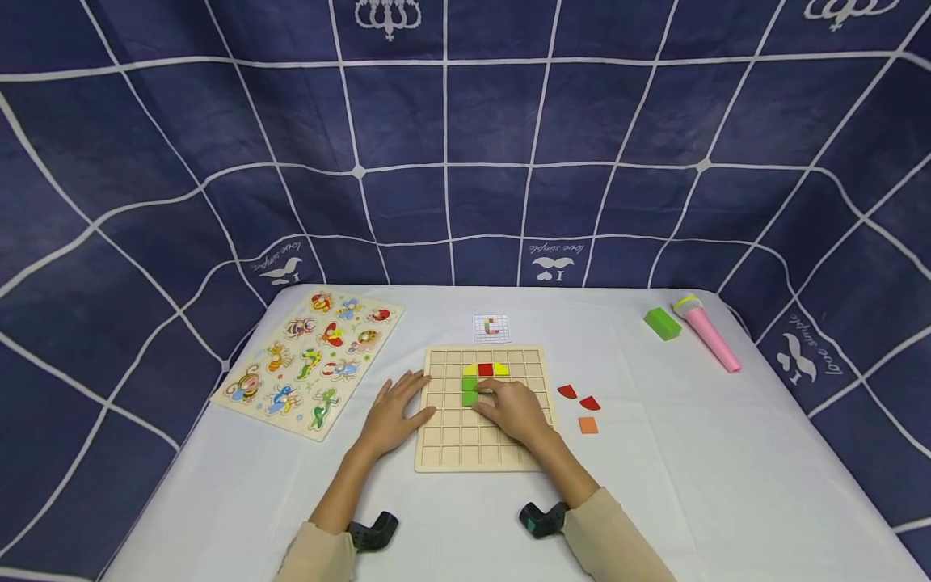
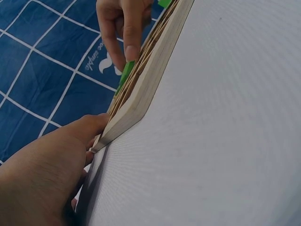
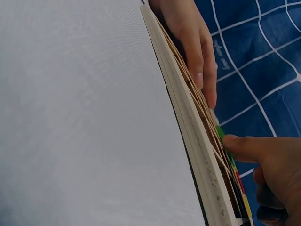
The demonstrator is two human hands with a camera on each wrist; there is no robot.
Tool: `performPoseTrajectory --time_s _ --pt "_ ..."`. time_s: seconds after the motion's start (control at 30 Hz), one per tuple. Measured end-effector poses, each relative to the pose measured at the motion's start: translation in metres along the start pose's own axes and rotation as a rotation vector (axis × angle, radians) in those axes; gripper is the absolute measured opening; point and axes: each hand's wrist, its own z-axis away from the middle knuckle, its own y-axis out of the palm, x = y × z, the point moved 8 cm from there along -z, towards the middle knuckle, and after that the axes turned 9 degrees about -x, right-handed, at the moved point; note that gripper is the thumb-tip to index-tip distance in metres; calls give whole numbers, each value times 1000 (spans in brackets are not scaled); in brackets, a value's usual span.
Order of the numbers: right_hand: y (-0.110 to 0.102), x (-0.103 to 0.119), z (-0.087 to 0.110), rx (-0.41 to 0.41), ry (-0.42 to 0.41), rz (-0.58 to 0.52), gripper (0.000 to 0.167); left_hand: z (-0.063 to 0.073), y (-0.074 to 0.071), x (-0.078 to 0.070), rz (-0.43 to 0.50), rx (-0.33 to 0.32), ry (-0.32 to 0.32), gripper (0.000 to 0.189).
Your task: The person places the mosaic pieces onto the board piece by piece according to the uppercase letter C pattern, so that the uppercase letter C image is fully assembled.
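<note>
A wooden grid board (image 1: 451, 454) lies on the white table. My left hand (image 1: 391, 414) rests at its left edge, fingers extended and thumb at the rim. On the board, my right hand (image 1: 515, 411) pinches a green square tile (image 1: 469, 399) between thumb and fingertips. Directly beyond it sits another green tile (image 1: 469, 383). A red square tile (image 1: 485, 369) lies in the row behind, with a yellow piece (image 1: 470, 369) on its left and another yellow piece (image 1: 502, 369) on its right. In the left wrist view, right fingertips touch a green tile (image 2: 125, 75).
Behind the board lies a small pattern card (image 1: 492, 328). Two red quarter-round pieces (image 1: 590, 402) and an orange square (image 1: 588, 425) are on the right. An insect puzzle board (image 1: 309, 364) lies left; a green block (image 1: 663, 324) and pink toy microphone (image 1: 709, 335) lie far right.
</note>
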Motion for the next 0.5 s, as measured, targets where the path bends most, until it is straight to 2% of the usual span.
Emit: performPoseTrajectory --time_s 0.3,0.5 --pt "4 0 3 18 4 -1 31 1 -1 0 -1 -11 -3 59" --pt "-15 -11 7 16 24 -47 30 1 -1 -1 -4 -7 -1 59"
